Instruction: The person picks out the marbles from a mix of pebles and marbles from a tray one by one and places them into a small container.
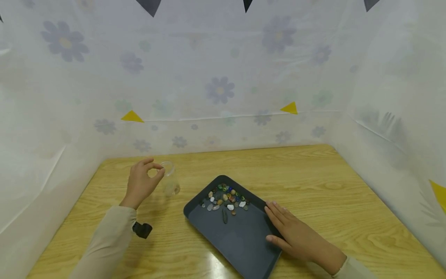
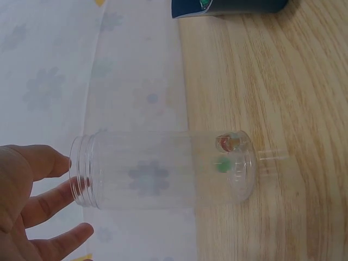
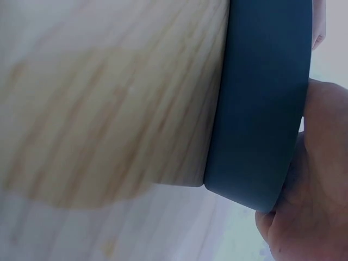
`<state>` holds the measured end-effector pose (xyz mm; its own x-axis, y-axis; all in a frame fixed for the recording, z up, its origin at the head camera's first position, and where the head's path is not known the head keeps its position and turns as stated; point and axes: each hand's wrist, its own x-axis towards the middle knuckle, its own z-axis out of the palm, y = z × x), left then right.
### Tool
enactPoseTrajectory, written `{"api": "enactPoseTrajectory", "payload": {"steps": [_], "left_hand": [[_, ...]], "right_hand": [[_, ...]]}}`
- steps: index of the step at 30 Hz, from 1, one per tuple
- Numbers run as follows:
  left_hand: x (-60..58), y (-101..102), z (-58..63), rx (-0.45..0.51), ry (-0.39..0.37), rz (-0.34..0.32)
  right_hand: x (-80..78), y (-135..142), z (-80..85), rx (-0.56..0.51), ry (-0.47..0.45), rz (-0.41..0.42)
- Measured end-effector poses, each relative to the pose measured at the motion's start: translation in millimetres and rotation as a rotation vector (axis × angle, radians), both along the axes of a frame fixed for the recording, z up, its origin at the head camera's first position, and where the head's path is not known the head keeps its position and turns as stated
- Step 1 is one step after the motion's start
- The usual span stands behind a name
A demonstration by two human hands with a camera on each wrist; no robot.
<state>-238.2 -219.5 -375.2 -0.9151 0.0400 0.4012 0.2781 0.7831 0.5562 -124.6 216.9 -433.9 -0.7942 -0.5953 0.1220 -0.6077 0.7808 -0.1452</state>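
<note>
A clear plastic jar (image 2: 163,171) stands upright on the table, a reddish-brown glassy piece (image 2: 225,143) and a blurred green piece (image 2: 223,165) near its bottom. At its mouth is my left hand (image 1: 143,180), thumb and forefinger tips right at the rim, a small gap between them in the left wrist view and nothing visible held. My right hand (image 1: 296,234) rests on the right edge of a dark tray (image 1: 237,248), fingers extended along the rim and thumb over the inside. Small pebbles and marbles (image 1: 226,197) lie gathered in the tray's far end.
The wood-grain table (image 1: 296,170) carries the jar at its far left and the tray at its middle, set at an angle. White flowered sheeting (image 1: 223,58) walls off the back and both sides. Yellow triangles (image 1: 132,117) mark the back sheet.
</note>
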Motion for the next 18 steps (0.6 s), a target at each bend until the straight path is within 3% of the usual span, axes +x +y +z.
{"api": "enactPoseTrajectory", "payload": {"steps": [18], "left_hand": [[-2.2,1.4,-0.6,-0.003,0.019,-0.007]], "right_hand": [[-1.0,1.3,-3.6,0.001,0.024,0.012]]}}
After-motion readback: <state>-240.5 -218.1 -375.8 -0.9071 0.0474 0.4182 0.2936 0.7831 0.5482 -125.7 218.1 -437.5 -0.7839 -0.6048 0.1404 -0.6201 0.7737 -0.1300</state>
